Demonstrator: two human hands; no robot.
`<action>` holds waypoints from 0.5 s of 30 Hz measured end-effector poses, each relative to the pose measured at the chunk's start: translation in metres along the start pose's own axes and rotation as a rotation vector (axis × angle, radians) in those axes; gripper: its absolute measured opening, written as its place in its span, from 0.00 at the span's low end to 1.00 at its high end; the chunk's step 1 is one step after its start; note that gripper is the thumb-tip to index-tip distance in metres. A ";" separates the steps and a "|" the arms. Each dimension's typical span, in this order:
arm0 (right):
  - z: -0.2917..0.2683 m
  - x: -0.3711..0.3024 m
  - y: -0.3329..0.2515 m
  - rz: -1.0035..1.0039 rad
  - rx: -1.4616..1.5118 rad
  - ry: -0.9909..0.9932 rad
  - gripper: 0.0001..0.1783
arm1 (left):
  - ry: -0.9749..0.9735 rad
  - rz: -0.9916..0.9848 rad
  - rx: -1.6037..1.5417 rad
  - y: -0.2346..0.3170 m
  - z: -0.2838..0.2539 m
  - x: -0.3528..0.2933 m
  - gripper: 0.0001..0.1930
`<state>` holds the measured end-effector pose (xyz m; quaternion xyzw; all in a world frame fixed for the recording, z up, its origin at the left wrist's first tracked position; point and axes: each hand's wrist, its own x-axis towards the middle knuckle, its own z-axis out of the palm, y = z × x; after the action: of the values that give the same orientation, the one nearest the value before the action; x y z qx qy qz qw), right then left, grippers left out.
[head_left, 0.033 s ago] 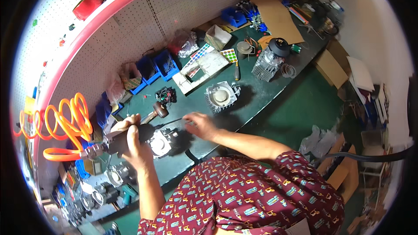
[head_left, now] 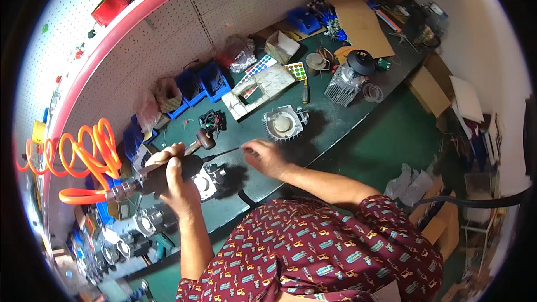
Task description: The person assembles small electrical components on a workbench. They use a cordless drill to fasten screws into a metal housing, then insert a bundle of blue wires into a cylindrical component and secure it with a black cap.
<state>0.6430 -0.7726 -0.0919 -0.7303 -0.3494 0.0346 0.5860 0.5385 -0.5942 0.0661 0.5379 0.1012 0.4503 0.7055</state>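
Observation:
My left hand [head_left: 180, 185] is wrapped round a dark air screwdriver [head_left: 187, 170], fed by an orange coiled hose [head_left: 92, 159]. Its long thin bit [head_left: 225, 153] points right, toward my right hand [head_left: 266, 159]. The fingers of that hand are pinched together right at the bit's tip; whatever they hold is too small to make out. Beneath the screwdriver a silvery cast-metal housing [head_left: 208, 183] lies on the bench, partly covered by my left hand and the tool. A second finned housing [head_left: 283, 124] with a round centre sits farther back. Just beyond the screwdriver lies a brown-headed mallet [head_left: 205, 140].
Along the back stand blue bins [head_left: 214, 81], a worn white block [head_left: 263, 90] and bagged small parts. A screwdriver [head_left: 305, 93] and a finned motor with a black cap [head_left: 358, 66] are farther right. More housings [head_left: 150, 221] crowd the left end. Cardboard boxes [head_left: 430, 86] stand beyond the bench's right edge.
My right hand and the screwdriver have both shifted slightly to the right. The right fingers stay pinched at the bit's tip, and the left grip is unchanged.

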 end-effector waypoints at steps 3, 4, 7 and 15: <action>-0.082 0.017 0.018 -0.038 -0.049 0.204 0.08 | 0.062 -0.039 0.038 -0.022 0.061 -0.016 0.13; -0.103 0.025 0.032 -0.128 -0.185 0.307 0.08 | 0.093 -0.054 0.021 -0.031 0.082 -0.023 0.13; -0.143 0.033 0.079 -0.012 -0.256 0.288 0.19 | 0.079 -0.040 0.151 -0.071 0.110 -0.036 0.11; -0.144 0.021 0.138 0.117 -0.228 0.086 0.28 | -0.022 0.042 0.485 -0.110 0.144 -0.048 0.09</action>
<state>0.7900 -0.8902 -0.1612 -0.8119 -0.2827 -0.0026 0.5107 0.6590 -0.7280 0.0143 0.6983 0.1873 0.4216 0.5473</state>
